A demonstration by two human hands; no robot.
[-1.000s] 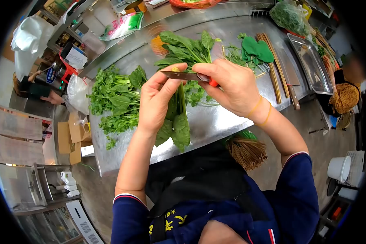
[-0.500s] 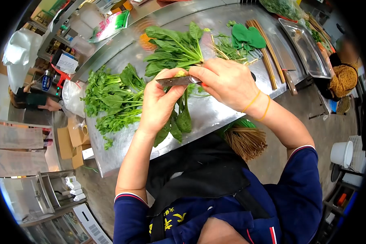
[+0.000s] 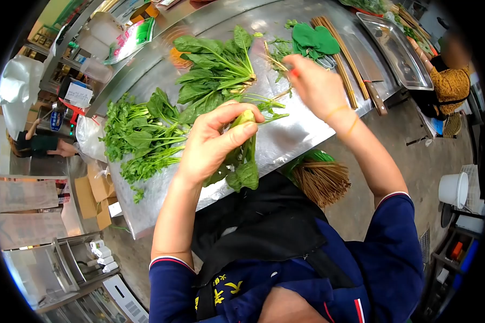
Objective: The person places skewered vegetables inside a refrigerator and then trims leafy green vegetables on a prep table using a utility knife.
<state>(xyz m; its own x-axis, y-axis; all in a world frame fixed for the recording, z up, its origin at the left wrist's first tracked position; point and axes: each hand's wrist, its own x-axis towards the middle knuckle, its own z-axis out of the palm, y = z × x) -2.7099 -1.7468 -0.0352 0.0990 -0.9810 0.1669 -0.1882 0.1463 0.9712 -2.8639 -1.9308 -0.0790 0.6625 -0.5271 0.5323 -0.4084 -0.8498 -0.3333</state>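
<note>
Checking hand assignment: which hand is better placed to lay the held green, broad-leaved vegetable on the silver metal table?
Likely left: the left hand pinches the vegetable near its pale stem end. The right hand is apart from it, with something red at its fingers.

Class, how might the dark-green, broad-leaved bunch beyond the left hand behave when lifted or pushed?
The dark-green, broad-leaved bunch would probably droop, as its leaves look thin. Its slender stems might bend or snap if squeezed. Rolling seems unlikely, since it lies spread on the shiny metal table.
</note>
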